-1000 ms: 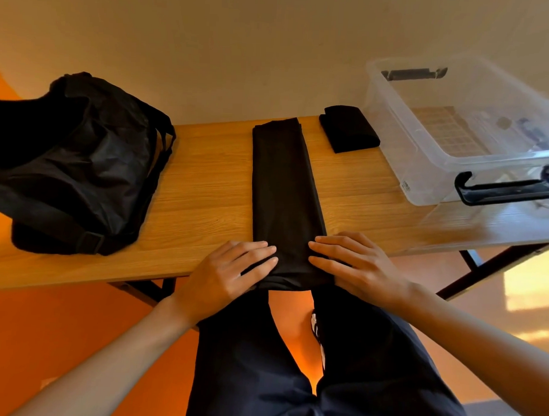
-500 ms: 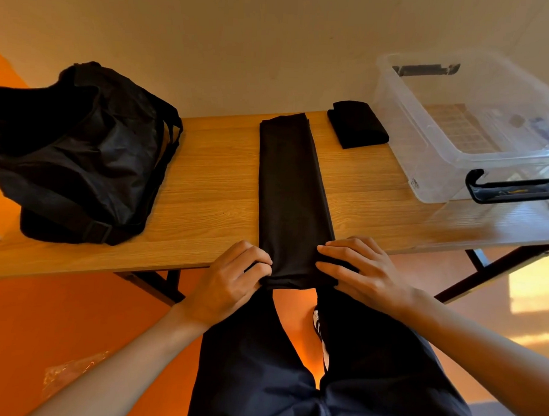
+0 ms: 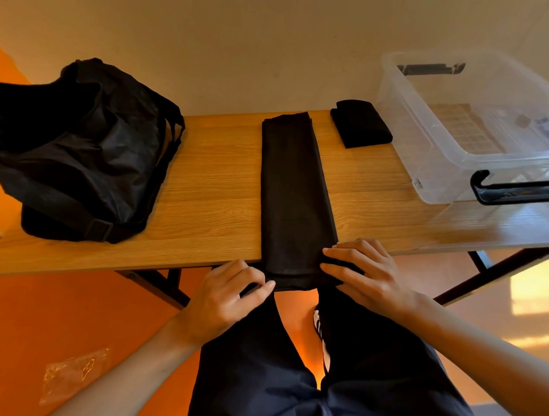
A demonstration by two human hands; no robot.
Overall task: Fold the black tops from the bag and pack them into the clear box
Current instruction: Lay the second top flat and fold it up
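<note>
Your wooden table [image 3: 205, 205] runs the full width of the view, its far edge against a plain wall.

On its left end you have the black bag [image 3: 82, 151], slumped on its side with its straps trailing along the right flank.

On the right end stands the clear box [image 3: 456, 130], lid off, with a black handle at the near end and another at the far end. The wood grain shows through its base.

Between bag and box lies the long black top [image 3: 295, 193], folded into a narrow strip that runs from the far edge of the table to the near edge. Its near end overhangs the table edge slightly. It touches neither bag nor box.

Your left hand [image 3: 229, 296] has curled fingers and pinches the near left corner of that strip, just off the table edge. Your right hand [image 3: 364, 273] sits at the near right corner, fingers closed over the fabric, with black cloth showing between them.

A second black top [image 3: 360, 123], folded into a small rectangle, lies at the far edge, just beside the box and slightly apart from the strip.

On the orange floor at lower left lies a clear plastic wrapper [image 3: 71, 375].
</note>
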